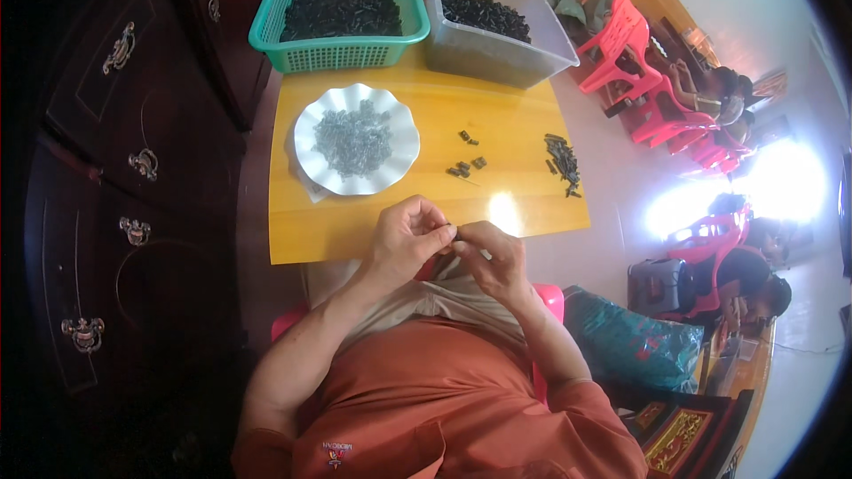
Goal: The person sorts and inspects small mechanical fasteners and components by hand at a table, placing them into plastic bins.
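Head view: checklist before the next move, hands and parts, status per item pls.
1. Small dark piece at the meeting fingertips of the bare left hand and bare right hand: ok.
2. Alignment of that piece: cannot tell; fingers hide most of it.
3. Small clear pieces inside the white wavy-rimmed plate: ok.
4. Loose dark parts mid-table gathered into one heap: not ok; separate small clusters.
5. Pile of slim black pieces on the yellow table, apart from both hands: ok, near the right edge.
6. Black pieces in the green plastic basket and translucent plastic tub: ok, plenty in both.
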{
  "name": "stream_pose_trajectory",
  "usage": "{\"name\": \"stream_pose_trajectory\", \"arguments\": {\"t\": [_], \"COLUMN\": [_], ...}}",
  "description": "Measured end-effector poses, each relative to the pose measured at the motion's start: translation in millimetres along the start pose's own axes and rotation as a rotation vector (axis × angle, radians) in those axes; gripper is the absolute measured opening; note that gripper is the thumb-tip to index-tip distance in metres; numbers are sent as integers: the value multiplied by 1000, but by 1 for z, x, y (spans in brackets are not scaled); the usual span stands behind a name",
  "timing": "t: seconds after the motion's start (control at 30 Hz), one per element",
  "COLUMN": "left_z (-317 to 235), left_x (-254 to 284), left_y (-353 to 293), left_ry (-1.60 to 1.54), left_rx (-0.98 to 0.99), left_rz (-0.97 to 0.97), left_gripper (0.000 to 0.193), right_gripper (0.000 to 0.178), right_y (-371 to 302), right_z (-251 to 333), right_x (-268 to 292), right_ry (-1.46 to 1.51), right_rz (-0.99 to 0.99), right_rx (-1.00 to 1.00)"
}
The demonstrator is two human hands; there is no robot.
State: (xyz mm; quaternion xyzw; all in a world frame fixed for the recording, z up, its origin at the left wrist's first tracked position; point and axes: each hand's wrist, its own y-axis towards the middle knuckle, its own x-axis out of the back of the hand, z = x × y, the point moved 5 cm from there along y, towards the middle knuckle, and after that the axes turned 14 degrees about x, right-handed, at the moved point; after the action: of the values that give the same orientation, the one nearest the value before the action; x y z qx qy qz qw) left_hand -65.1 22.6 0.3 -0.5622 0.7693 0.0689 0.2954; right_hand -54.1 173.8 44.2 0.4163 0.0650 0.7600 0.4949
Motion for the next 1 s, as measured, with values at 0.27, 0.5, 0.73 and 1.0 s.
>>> {"name": "stream_pose_trajectory", "arguments": {"t": [0.27, 0.5, 0.73, 1.0], "left_z": [2, 4, 4, 9], "left_x": [3, 2, 2, 4], "left_y": [1, 1, 2, 4], "left_ry": [-20, -17, -43, -13], "left_rx": [18, 30, 13, 43], "left_rz": [5, 5, 2, 8], "left_gripper": [15, 14, 11, 10], "right_gripper": [13, 16, 15, 15], "right_y": [-14, -19, -24, -25], "right_z": [-16, -26, -42, -43], "right_x": [-12, -10, -11, -14], "right_ry": [337, 465, 759, 802], "right_rz": [-157, -196, -335, -288], "right_rx": [-173, -264, -355, -332]}}
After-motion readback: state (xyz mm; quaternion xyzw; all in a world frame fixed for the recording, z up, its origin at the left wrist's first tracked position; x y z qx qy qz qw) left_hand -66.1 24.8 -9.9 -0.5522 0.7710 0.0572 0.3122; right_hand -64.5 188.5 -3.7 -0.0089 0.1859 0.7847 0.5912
